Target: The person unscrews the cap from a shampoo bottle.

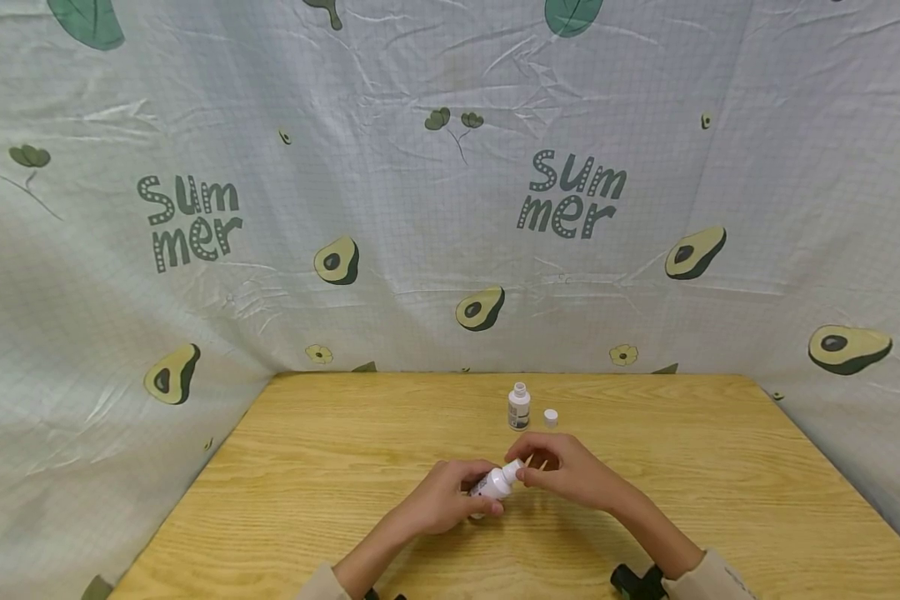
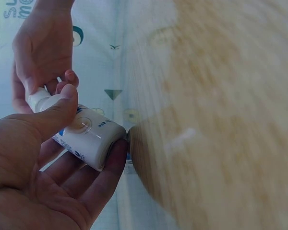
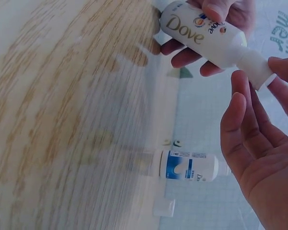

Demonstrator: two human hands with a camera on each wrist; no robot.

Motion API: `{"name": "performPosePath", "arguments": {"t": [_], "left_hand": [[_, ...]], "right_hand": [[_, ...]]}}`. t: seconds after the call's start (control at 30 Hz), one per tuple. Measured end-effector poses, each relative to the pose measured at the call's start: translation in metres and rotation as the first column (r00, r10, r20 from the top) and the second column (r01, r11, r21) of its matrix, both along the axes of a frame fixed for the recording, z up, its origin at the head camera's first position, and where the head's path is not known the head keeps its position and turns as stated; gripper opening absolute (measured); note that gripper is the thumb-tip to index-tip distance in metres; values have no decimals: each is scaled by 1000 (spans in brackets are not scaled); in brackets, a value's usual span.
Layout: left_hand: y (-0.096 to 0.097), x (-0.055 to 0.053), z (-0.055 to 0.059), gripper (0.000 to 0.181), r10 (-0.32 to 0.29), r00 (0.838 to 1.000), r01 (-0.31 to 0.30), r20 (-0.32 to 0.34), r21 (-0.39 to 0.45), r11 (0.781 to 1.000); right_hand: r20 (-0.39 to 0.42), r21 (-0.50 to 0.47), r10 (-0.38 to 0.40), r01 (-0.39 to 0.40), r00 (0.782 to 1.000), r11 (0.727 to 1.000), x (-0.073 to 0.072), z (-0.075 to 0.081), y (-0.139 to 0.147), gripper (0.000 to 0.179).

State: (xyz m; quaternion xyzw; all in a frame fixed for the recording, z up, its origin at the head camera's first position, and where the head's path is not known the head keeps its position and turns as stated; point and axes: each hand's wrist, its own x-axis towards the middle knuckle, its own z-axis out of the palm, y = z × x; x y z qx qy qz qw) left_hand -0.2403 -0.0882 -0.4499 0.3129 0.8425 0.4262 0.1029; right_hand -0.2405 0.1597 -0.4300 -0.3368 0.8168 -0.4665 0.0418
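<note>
A small white Dove bottle [image 3: 201, 36] lies tilted in my left hand [image 1: 450, 498], whose fingers and thumb curl round its body. Its neck end points up toward the right, where a white cap [image 3: 255, 68] sits at the top. My right hand [image 1: 566, 472] pinches that cap between thumb and fingers, the other fingers loosely bent. In the left wrist view the bottle's base [image 2: 113, 146] shows close over the table.
Behind the hands a second white bottle [image 1: 519, 408] stands upright with its neck uncovered. A loose white cap [image 1: 551, 417] lies to its right on the wooden table [image 1: 330, 450]. A printed cloth [image 1: 390, 192] hangs along the table's far edge and sides.
</note>
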Motion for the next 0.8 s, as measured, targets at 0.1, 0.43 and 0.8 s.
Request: {"name": "performPosePath", "arguments": {"t": [0.1, 0.43, 0.8], "left_hand": [[0, -1, 0, 27, 0, 1000, 0, -11, -4, 1000], [1, 0, 1, 29, -1, 1000, 1, -10, -1, 1000], [0, 0, 2, 28, 4, 1000, -5, -10, -10, 1000]], "right_hand": [[-3, 6, -6, 6, 1000, 1000, 0, 1, 0, 20], [2, 45, -48, 48, 999, 998, 1, 2, -1, 18], [-4, 50, -41, 42, 999, 998, -1, 2, -1, 28]]}}
